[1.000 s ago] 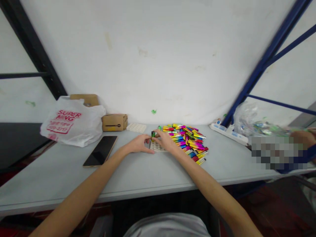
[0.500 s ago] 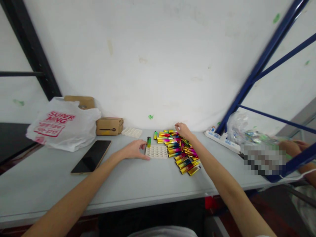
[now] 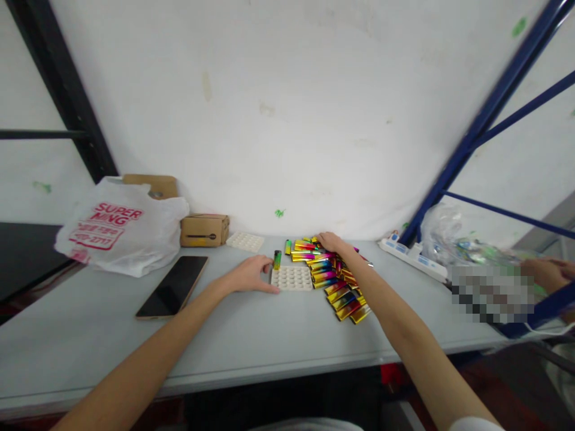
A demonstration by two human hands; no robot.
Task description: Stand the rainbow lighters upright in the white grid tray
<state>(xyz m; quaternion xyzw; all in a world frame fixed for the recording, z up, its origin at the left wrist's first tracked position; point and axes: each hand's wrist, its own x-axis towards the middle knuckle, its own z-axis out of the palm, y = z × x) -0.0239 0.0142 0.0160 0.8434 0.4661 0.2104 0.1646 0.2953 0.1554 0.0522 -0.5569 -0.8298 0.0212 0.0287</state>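
Pale and rectangular, the tray [image 3: 291,285] is pitted with rows of holes; one glossy green-yellow lighter [image 3: 277,260] stands upright, dark end up, at its far left corner. Right of the tray, slim metallic lighters [image 3: 336,293] lie heaped, many pointing sideways. The left hand [image 3: 249,275] has fingers spread at the tray's left edge; the right hand [image 3: 332,242] is over the heap, grip unclear.
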